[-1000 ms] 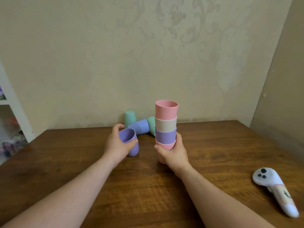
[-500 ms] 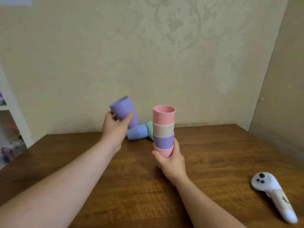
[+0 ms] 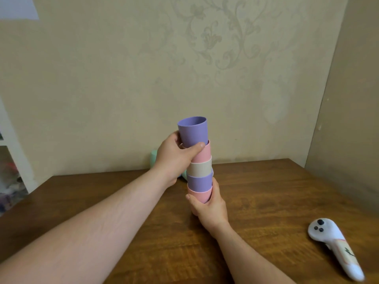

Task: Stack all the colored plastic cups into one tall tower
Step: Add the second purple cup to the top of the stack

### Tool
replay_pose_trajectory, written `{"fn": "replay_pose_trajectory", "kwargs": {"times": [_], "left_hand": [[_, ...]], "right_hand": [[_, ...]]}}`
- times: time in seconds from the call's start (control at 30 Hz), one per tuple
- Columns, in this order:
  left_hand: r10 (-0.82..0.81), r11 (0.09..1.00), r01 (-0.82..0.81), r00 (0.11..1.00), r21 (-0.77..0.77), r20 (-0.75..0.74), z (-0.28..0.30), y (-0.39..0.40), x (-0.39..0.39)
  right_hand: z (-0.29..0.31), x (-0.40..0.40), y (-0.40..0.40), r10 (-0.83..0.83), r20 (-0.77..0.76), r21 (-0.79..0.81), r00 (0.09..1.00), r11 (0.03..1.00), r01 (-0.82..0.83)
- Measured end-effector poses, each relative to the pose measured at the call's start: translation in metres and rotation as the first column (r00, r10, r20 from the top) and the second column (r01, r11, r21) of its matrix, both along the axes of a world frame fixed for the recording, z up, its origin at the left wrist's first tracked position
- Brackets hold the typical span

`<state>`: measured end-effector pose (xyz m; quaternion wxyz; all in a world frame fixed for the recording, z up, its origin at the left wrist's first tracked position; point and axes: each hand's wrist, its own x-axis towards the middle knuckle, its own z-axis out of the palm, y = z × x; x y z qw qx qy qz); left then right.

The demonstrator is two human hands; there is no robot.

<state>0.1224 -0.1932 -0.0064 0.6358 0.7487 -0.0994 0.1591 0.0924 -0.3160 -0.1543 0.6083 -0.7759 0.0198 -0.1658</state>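
A tower of nested cups (image 3: pixel 200 171) stands upright on the wooden table (image 3: pixel 266 191): pink at the bottom, then purple, cream and pink. A purple cup (image 3: pixel 192 131) sits mouth-up in the top pink cup, and my left hand (image 3: pixel 174 158) grips its lower part. My right hand (image 3: pixel 209 206) wraps the bottom pink cup at the tower's base. Behind my left hand, by the wall, a sliver of a mint green cup (image 3: pixel 153 157) shows; the other loose cups there are mostly hidden.
A white handheld controller (image 3: pixel 336 244) lies on the table at the front right. A wall runs along the table's far edge and another along its right side. White shelving (image 3: pixel 12 150) stands at the left.
My left hand lifted the purple cup off the table, swung it right and set it into the top of the tower. My right hand stayed on the tower's base.
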Motion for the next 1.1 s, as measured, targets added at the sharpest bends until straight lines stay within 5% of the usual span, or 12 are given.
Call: {"fn": "replay_pose_trajectory", "kwargs": {"times": [0.47, 0.63, 0.77, 0.9, 1.0, 1.1], "left_hand": [[-0.085, 0.982, 0.084, 0.996, 0.167, 0.000, -0.024, -0.006, -0.005], [-0.130, 0.970, 0.151, 0.984, 0.192, -0.119, -0.070, 0.009, 0.000], [-0.023, 0.992, 0.045, 0.984, 0.119, -0.176, -0.108, 0.022, 0.007], [0.113, 0.992, -0.102, 0.980, 0.070, -0.164, -0.119, 0.034, 0.023], [0.188, 0.982, -0.183, 0.971, 0.050, -0.146, -0.118, 0.046, 0.033], [0.182, 0.982, -0.187, 0.970, -0.014, -0.160, -0.123, 0.048, 0.041]], "right_hand": [[0.000, 0.004, 0.001, 0.021, -0.027, -0.041, 0.999, 0.999, -0.022], [0.003, 0.003, 0.007, 0.079, -0.047, -0.144, 0.996, 0.986, -0.085], [0.006, 0.007, 0.013, 0.185, -0.128, -0.356, 0.974, 0.909, -0.219], [0.017, 0.022, -0.007, 0.221, -0.300, -0.604, 0.928, 0.709, -0.363], [0.034, 0.055, -0.030, 0.054, -0.215, -0.723, 0.975, 0.662, -0.195], [0.058, 0.100, -0.042, -0.095, -0.134, -0.685, 0.986, 0.728, -0.023]]}}
